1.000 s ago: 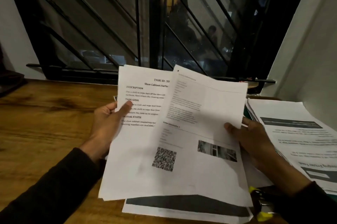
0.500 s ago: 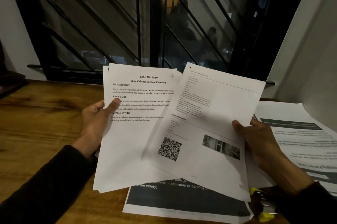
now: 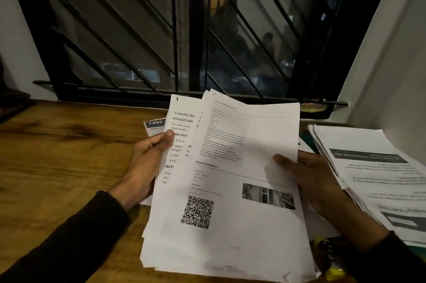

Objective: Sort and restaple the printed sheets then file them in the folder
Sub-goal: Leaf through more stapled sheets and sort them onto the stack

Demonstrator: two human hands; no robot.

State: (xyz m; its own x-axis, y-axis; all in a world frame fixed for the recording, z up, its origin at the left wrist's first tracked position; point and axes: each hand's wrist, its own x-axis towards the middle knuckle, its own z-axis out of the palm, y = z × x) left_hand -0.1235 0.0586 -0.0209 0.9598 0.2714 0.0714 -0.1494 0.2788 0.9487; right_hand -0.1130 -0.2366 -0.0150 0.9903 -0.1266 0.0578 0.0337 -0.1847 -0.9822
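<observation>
I hold a fanned bundle of printed sheets above the wooden table [image 3: 57, 156]. The top sheet [image 3: 242, 167] carries a QR code and a small photo. My right hand [image 3: 309, 181] grips its right edge, thumb lying on the printed face. My left hand [image 3: 147, 163] pinches the left edge of the sheets behind [image 3: 179, 135], whose heading starts "Transfer". A yellow and black stapler [image 3: 332, 259] lies at the lower right, partly hidden by my right sleeve. A green edge [image 3: 309, 138] that may be the folder shows under the right pile.
A thick pile of printed sheets [image 3: 373, 179] lies at the right beside a white wall. A card marked 1492 [image 3: 155, 126] lies on the table behind my left hand. A barred dark window [image 3: 184, 29] spans the back.
The QR-code sheet has swung back over the left-hand sheets, so the fan has closed. A different page, headed "Transfer", now shows at the left. The dark-banded sheet below is covered.
</observation>
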